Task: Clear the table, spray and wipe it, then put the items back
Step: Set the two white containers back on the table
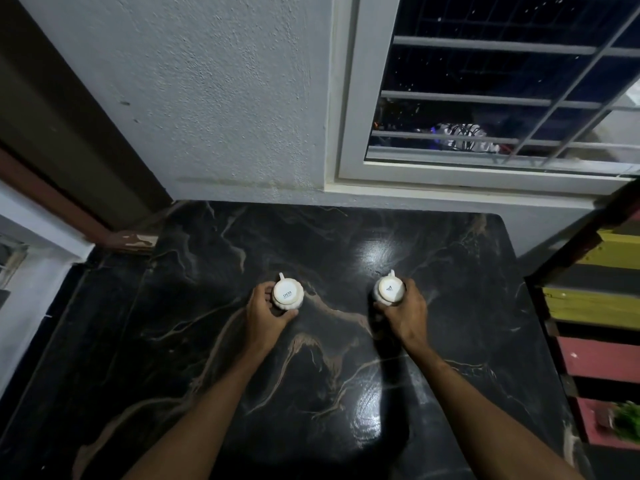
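**A:** Any writing you can read?

**B:** Only on the left cup (287,294). It is upside down, and the base facing up is printed "SYSTA". The right cup (389,289) has a dark mark on its base too, but it is too small and skewed to read.

**A:** Anything in them?

**B:** Both are white and mouth-down, so the insides are hidden. Their handles point away, toward the wall (207,98).

**A:** And the hands?

**B:** The left hand (266,313) curls round the left cup from its left side, with the thumb wrapped under the near side. The right hand (407,311) grips the right cup from its right side. That cup leans a little, and I cannot tell whether it touches the table (311,393).

**A:** Where do they sit on it?

**B:** Near the middle of the black veined marble, well apart from each other and from every edge. The far edge meets the wall below the window (485,98). The right edge, with its rounded far corner, runs just beside a striped rack (595,306) that holds a small plant (627,424).
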